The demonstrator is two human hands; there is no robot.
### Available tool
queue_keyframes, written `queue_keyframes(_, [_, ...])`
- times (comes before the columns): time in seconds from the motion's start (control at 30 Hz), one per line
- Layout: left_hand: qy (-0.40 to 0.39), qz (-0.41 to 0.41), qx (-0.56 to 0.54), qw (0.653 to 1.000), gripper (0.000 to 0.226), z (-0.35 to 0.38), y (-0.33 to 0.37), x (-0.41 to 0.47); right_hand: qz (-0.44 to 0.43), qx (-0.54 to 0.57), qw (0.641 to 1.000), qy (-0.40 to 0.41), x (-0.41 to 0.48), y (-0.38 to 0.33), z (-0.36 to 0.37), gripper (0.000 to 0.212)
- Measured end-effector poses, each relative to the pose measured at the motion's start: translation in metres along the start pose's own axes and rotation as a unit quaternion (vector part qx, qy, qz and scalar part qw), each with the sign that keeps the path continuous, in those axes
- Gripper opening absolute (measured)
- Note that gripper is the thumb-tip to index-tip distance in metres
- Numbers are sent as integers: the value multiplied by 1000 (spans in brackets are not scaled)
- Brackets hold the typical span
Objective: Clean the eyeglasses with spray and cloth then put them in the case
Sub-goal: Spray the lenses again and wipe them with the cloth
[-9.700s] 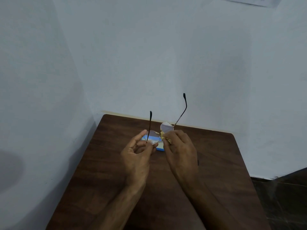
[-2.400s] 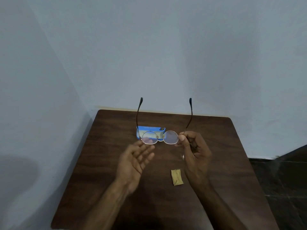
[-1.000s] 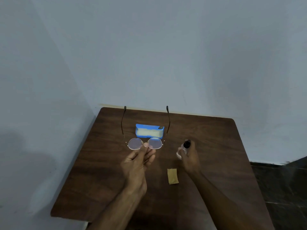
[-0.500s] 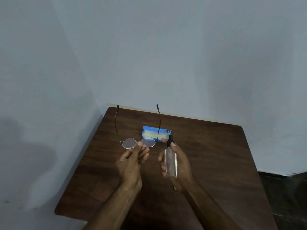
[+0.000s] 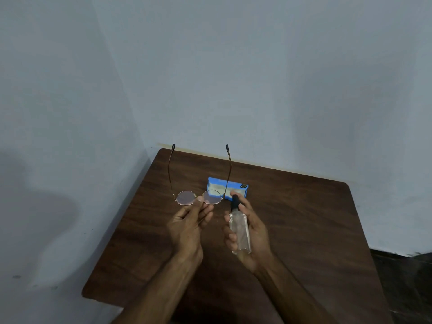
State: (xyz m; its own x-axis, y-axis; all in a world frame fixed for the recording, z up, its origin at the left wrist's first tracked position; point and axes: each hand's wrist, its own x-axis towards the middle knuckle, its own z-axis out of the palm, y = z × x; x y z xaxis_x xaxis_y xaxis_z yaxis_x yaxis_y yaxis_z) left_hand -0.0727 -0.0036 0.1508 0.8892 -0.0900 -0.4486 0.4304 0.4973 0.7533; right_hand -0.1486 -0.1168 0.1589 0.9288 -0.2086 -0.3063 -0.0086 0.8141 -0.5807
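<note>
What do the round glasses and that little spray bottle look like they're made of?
The round thin-rimmed eyeglasses look like slim gold-toned metal wire with dark, probably plastic, temple tips; the lenses are clear with a faint pink tint. The small clear spray bottle looks like transparent plastic or glass, I can't tell which, since the palm shows through it, with a matte black nozzle.

The wooden table [image 5: 304,230] lies bare from 2 round to 5 o'clock of the hands, and on the left edge from 7 to 9. At 12 o'clock the blue glasses case [image 5: 236,186] blocks the middle. The eyeglasses [image 5: 198,197], held aloft, push their temples toward 12. Walls [image 5: 210,78] close the table at 9 and 12.
</note>
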Motion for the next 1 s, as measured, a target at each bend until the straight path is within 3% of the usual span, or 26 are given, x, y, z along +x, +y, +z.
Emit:
queue_keyframes(0.27, [2,0,3,1000,16,-1,0,5,23,55,998,28,4,14,11,39])
queue_keyframes(0.57, [6,-5,12,1000,19,-4,2,7,-22,99,994,35,8,10,18,26])
queue_keyframes(0.77, [11,-10,23,1000,20,-6,1,8,-59,64,993,78,10,7,22,25])
queue_keyframes(1.0, [9,-9,14,1000,14,-5,1,9,-63,83,994,33,14,-9,30,28])
